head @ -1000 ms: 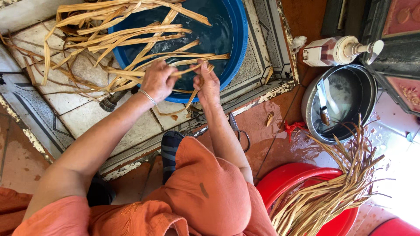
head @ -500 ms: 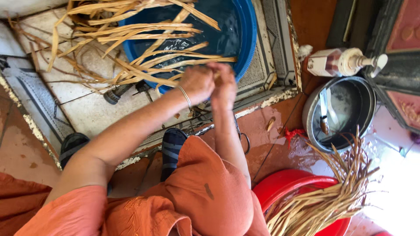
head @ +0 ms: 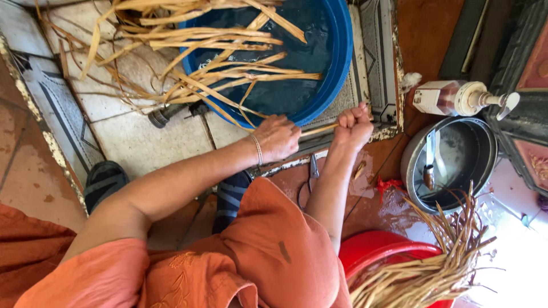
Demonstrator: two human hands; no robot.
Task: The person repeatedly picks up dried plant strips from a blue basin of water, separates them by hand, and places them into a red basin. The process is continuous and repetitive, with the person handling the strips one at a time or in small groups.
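Both my hands pull one long dry straw strip [head: 317,130] out of the blue basin [head: 342,51]. My left hand [head: 278,137], a thin bangle at the wrist, pinches the strip just below the basin's rim. My right hand [head: 354,125] is a closed fist around the strip's end, to the right of the basin. Several more pale strips [head: 217,74] lie across the dark water in the basin and fan out left over the tiled step [head: 142,137].
A grey metal pot [head: 451,165] with a knife in it stands at the right, a pump bottle [head: 456,98] above it. A red tub [head: 394,256] holds a bundle of dry strips [head: 434,268]. Scissors [head: 311,177] lie on the wet floor. My sandalled feet [head: 105,179] rest below the step.
My hands have moved right and down from over the basin's strips to its rim, drawing one strip out between them. The right fist now sits apart from the left hand.
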